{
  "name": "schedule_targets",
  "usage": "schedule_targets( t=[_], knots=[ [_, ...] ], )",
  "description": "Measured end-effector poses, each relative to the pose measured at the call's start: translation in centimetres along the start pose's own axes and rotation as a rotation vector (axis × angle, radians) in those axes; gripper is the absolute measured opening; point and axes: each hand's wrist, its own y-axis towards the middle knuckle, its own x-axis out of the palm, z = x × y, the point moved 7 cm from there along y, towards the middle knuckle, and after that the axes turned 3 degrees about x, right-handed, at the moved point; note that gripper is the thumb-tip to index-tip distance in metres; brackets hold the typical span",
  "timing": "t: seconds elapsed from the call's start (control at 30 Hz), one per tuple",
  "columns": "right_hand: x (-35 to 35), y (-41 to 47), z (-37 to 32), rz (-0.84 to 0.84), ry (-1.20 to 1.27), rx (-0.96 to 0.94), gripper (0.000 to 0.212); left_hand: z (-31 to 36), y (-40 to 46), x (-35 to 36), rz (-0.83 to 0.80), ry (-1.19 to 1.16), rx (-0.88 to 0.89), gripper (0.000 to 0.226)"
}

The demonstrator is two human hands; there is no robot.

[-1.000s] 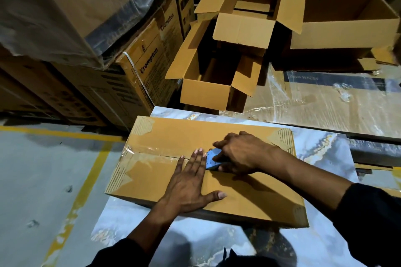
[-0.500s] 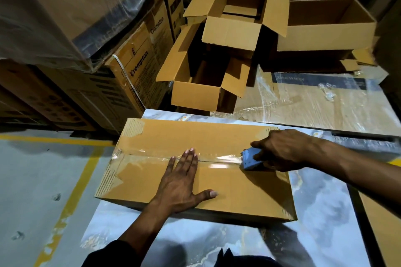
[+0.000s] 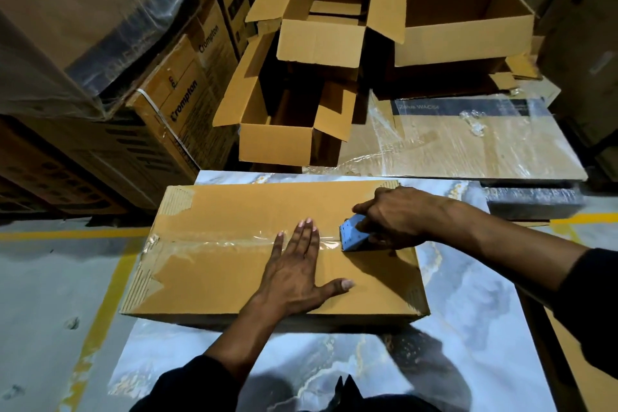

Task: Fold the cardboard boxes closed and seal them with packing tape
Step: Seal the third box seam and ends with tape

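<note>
Left hand [image 3: 294,274] flat on box [image 3: 214,288], right hand [image 3: 394,217] w/ dispenser [image 3: 352,237], open boxes [image 3: 321,43] behind

A marble-patterned tabletop [image 3: 468,328] stands on a grey concrete floor [image 3: 43,294] crossed by yellow painted lines [image 3: 97,314]. Left of the tabletop rise stacked printed "Crompton" cartons [image 3: 187,100]; behind it lies a plastic-wrapped flat package [image 3: 468,140]. Lighting is dim.

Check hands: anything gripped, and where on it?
Right hand grips the blue tape dispenser by its rear end. Left hand holds nothing, pressed flat on the box.
</note>
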Motion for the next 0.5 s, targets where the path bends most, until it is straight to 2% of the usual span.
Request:
schedule_targets(
  t=[0.23, 0.43, 0.5],
  knots=[
    [1.0, -0.3, 1.5, -0.005, 0.015, 0.069, 0.038, 1.0, 0.5, 0.3, 0.026, 0.034, 0.042, 0.121],
    [3.2, -3.8, 6.1, -0.132, 0.079, 0.212, 0.031, 0.1, 0.6, 0.6, 0.022, 0.019, 0.073, 0.118],
    [4.1, -4.4, 6.7, -0.099, 0.089, 0.215, 0.034, 0.3, 0.7, 0.3, 0.013, 0.029, 0.058, 0.122]
  ],
)
